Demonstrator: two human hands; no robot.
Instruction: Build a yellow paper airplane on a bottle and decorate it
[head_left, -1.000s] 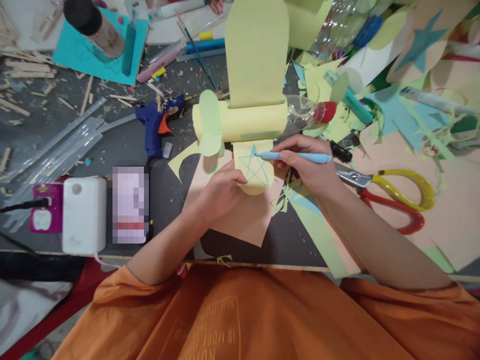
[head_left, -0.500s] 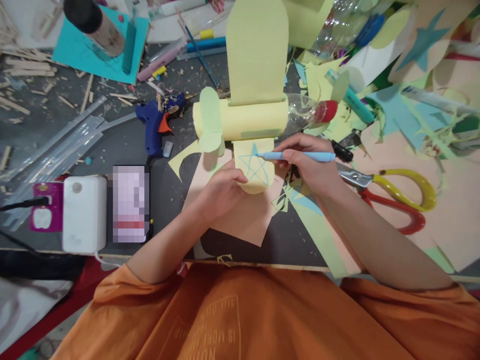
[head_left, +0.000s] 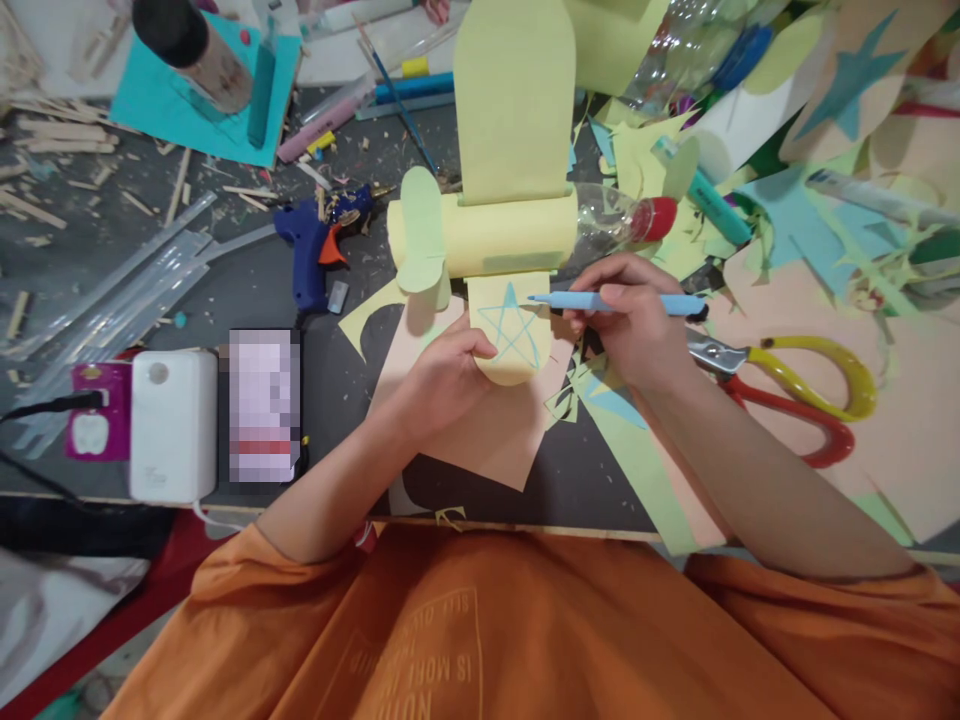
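My right hand [head_left: 634,315] grips a light blue felt-tip pen [head_left: 645,302], its tip pointing left at the upper right of a blue star outline. The star is drawn on a rounded yellow paper flap [head_left: 517,365], and its top point is coloured in. My left hand [head_left: 450,375] pinches the flap's lower left edge between thumb and fingers. The flap extends from a plastic bottle [head_left: 604,225] wrapped in yellow paper [head_left: 517,230], with a red cap [head_left: 654,218]. A longer yellow flap [head_left: 516,90] sticks out on the far side, and pale green paper ovals [head_left: 421,225] cross the bottle's left end.
Scissors [head_left: 810,410] with yellow and red handles lie beside my right forearm. A blue glue gun [head_left: 307,250], a phone [head_left: 262,405] and a white power bank [head_left: 174,425] are at the left. Paper scraps [head_left: 645,150] cover the right side.
The pen has moved a little right, away from the star's top point, which now has blue filling. My left hand stays on the flap.
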